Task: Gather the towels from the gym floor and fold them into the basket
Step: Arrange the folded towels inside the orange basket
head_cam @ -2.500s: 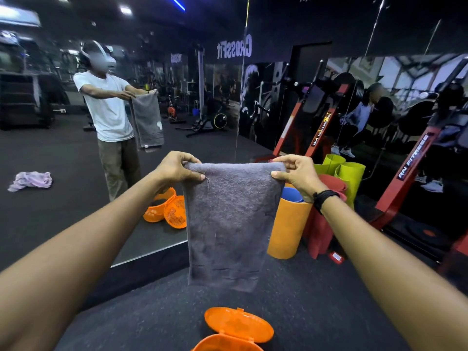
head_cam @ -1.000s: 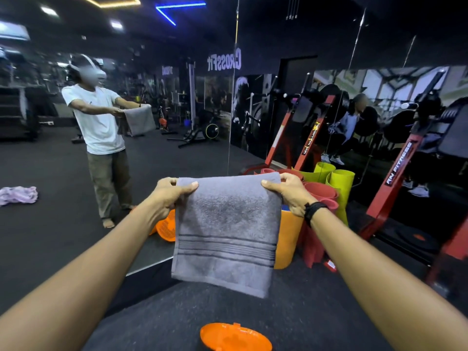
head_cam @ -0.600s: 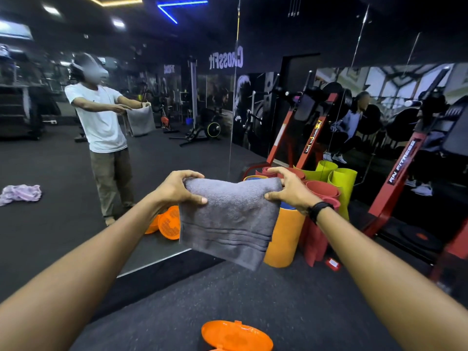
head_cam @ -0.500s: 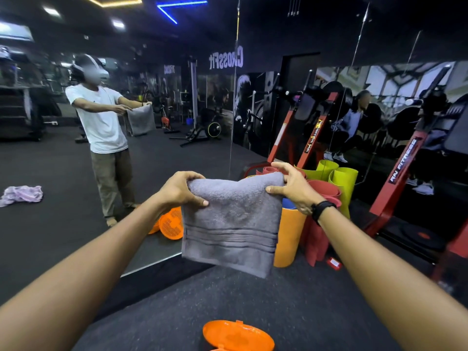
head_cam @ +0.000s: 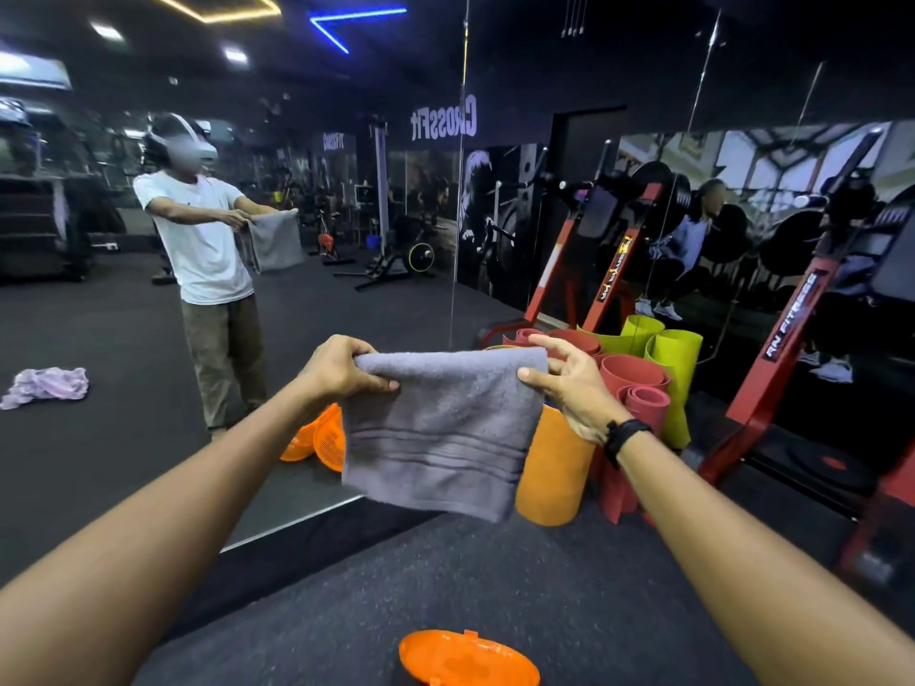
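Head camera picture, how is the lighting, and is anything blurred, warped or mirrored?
Head view: dim gym, small bright ceiling lights; folded grey terry towel sharp and evenly lit, left hand and right hand holding it; wide-angle stretches the forearms; wall mirror repeats the person, reversing the CrossFit lettering; the reflected face is blurred.

floor: dark rubber | on it: orange lid, upright rolled mats

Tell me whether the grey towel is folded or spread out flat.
Folded. The grey towel hangs doubled over from a rounded top fold, held there by the left hand and right hand.
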Available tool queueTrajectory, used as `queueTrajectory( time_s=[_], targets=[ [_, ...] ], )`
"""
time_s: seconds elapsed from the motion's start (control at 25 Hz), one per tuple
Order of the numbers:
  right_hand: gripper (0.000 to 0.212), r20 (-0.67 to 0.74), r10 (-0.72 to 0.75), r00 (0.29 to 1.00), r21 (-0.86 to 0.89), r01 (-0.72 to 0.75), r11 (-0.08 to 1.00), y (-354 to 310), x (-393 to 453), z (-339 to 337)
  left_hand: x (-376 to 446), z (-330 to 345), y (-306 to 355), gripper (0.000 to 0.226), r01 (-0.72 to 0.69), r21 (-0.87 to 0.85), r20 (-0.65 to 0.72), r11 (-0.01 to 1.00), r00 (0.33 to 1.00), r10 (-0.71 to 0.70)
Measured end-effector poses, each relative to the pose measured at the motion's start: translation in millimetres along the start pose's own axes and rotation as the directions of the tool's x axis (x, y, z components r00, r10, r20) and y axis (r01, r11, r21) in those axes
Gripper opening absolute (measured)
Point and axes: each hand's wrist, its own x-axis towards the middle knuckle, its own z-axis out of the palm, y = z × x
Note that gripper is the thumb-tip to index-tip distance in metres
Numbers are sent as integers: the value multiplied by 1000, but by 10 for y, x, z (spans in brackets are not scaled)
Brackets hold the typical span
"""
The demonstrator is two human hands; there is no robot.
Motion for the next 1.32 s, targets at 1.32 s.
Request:
queueTrajectory(
  time_s=[1.32],
  targets=[
    [22,124,-185,975,-311,215,926,-434,232,183,-24,-96,-242,20,69,-71,-57,995,996,-73]
  ],
)
